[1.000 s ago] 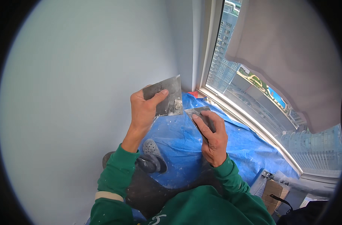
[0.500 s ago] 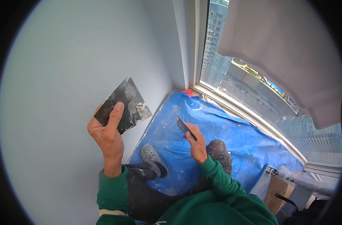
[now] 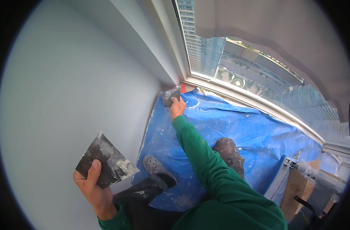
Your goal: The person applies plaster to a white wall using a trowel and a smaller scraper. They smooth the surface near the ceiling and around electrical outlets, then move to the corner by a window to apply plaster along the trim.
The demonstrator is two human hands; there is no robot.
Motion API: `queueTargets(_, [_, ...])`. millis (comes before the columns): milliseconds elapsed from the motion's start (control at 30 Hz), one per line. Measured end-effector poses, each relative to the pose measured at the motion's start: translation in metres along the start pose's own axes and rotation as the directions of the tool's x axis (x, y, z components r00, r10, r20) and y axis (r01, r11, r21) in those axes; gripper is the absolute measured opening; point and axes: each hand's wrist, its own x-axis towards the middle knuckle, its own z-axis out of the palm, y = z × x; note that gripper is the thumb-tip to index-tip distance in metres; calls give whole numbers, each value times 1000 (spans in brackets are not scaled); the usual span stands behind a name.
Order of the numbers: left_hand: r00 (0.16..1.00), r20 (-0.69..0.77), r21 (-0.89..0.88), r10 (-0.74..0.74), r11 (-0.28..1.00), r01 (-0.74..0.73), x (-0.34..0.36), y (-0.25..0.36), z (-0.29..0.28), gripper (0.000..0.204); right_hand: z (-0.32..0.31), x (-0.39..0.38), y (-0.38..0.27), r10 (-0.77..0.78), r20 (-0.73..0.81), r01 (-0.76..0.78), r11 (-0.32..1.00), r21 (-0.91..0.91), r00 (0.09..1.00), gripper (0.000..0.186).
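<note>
My left hand grips a square dark metal scraper plate by its lower left edge, thumb across its face. Whitish smears and a small lump of putty lie on that plate. With my arm stretched far forward, my right hand grips a second flat scraper, its face streaked with pale putty. This scraper is low at the corner where the pale wall meets the window side. Whether its edge touches the wall, I cannot tell.
A crumpled blue sheet covers the floor beneath me, under my grey clog. Along the right runs a window frame, a grey curtain hanging over the glass. Brown cardboard and equipment stand at the lower right.
My right hand has reached forward with its scraper into the corner. The left hand and its plate have come lower and slightly left. My view has shifted.
</note>
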Motion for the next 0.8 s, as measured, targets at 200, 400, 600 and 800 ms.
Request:
queueTargets(200, [999,-14,66,-39,997,40,4,-9,-2,15,35,15,15,-18,-143,-18,969,-246,990,26])
queueTargets(400, [999,-31,87,-43,995,45,8,-12,0,14,58,24,21,-99,-259,44,977,-208,961,30])
queueTargets(600, [997,-65,64,-44,997,48,10,-9,10,14,82,18,38,-295,-358,146,910,-388,886,28])
queueTargets(800, [995,-92,77,-35,996,42,7,-7,-2,14,64,16,12,-8,-239,-24,991,-131,971,20])
